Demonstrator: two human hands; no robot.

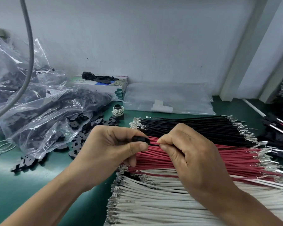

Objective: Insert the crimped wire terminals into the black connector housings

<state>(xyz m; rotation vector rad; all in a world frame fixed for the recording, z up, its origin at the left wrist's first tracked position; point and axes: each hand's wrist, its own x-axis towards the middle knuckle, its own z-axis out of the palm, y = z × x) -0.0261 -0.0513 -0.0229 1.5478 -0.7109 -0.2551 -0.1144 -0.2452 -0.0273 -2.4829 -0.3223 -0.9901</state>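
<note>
Green desk (10,173) under me, and most of its right half is wires: black wires (194,126) toward the far edge, red wires (203,159) in the middle, white wires (153,207) at the near edge, all with their metal terminals fanned out at both ends. On the left side sit clear bags (44,101) of black housings, with loose housings (82,136) spilling out beside them. An empty-looking flat bag (168,98) lies along the far edge next to a box (119,88).

Now the small stuff. My left hand (111,147) pinches one housing (141,139) between thumb and fingers, held above the red wires. My right hand (185,149) pinches a red wire (153,143) just behind its tip, and that tip is right at the housing's mouth. So I'd call this the insertion itself, terminal going in or just seated; I can't tell how deep.

Next, I reckon: push straight along the cavity, keep the housing steady, then a light tug to check the lock.

There are labels on the bags and print on the box, all too blurred to read.
</note>
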